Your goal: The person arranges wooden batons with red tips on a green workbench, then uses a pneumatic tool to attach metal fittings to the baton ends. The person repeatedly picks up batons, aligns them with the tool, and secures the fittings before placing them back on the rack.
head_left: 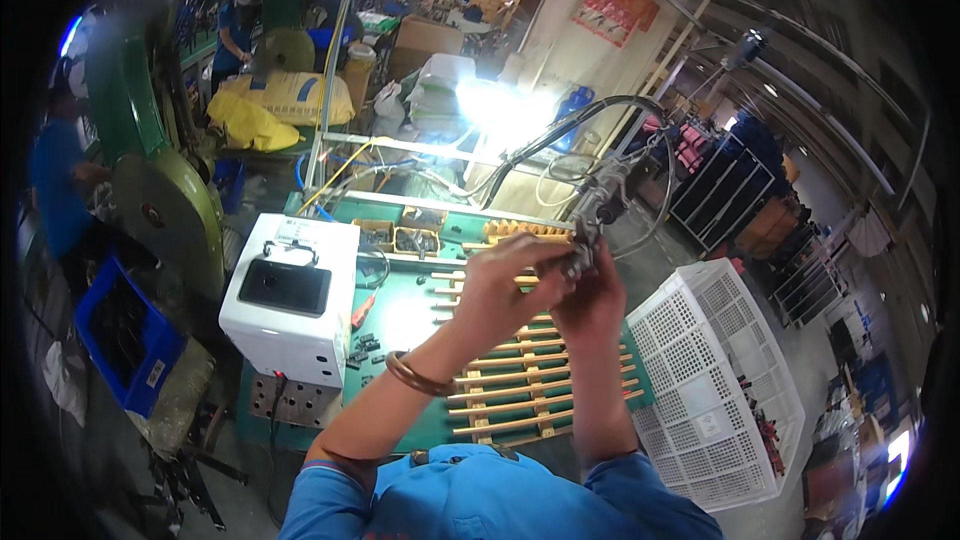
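Observation:
Both of my hands are raised together over the right part of the green bench. My left hand [508,285], with a brown bangle on its wrist, has its fingertips pinched at a small grey metal part [580,258]. Round the same part, from below and the right, the fingers of my right hand [592,305] are closed. My fingers hide most of its shape. Directly above hangs a grey metal tool head [602,202] with a black hose; I cannot tell whether the part touches it. Below my hands, several wooden rods [520,386] lie in rows across a slatted wooden rack.
On the bench's left stands a white box-shaped machine [285,325] bearing a phone [285,286]. Beside it lie a red-handled screwdriver [364,312] and black pieces [364,350]. Small trays [415,242] sit behind. A white perforated crate [700,410] stands right; a co-worker [62,180] is far left.

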